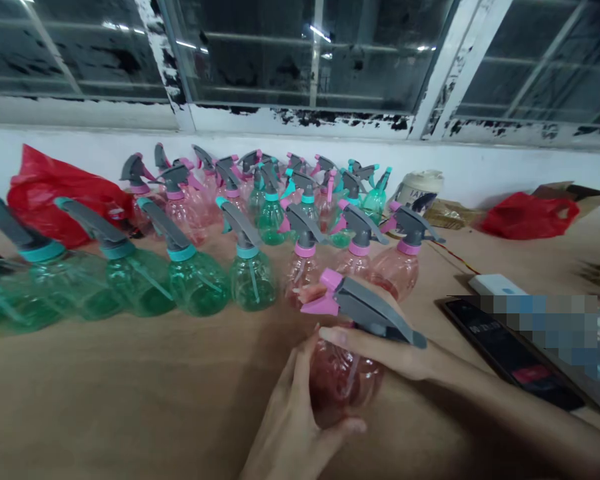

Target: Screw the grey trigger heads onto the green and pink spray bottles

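We are holding a pink bottle (pixel 347 383) at the near side of the table (pixel 155 400), its nozzle pointing left. Our left hand (pixel 290 420) is grasping its round body, fingers and thumb curling around it; our right hand (pixel 397 350) is gripping it around the neck, under the grey head. Just beyond, a row is standing: green bottles (pixel 197 283) on the left, three pink ones (pixel 305 267) on the right. Behind them, a mixed cluster (pixel 271 220) is standing near the wall (pixel 290 137). Red bags (pixel 60 197) (pixel 530 215) are lying at both sides, and a phone (pixel 510 353) is lying right of our hands. Windows (pixel 305 60) are showing above.
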Available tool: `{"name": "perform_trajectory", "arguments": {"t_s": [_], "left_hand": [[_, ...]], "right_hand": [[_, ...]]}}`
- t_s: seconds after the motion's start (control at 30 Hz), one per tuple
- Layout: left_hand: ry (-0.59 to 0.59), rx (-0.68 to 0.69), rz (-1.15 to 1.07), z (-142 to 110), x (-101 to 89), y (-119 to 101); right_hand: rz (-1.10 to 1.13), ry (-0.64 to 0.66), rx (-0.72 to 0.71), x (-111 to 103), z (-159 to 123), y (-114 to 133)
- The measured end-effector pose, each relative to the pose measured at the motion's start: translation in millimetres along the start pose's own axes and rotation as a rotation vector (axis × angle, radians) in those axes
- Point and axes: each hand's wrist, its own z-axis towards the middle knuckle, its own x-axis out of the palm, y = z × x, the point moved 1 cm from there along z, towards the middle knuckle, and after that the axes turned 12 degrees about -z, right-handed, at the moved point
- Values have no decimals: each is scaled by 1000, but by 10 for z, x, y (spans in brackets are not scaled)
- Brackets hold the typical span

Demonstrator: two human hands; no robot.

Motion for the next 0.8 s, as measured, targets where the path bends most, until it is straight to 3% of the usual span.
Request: {"name": "perform_trajectory", "arguments": {"t_s": [0.13, 0.23, 0.43, 0.8], "left_hand": [[22, 27, 117, -24, -18, 8], [84, 166, 304, -40, -139, -58], [29, 351, 665, -194, -395, -20], [-39, 413, 841, -279, -364, 88]], "right_hand": [[-13, 4, -56, 19, 22, -10], [-80, 22, -64, 8, 24, 1], [-202, -11, -125, -1, 53, -10], [-215, -105, -201, 27, 135, -38]]}}
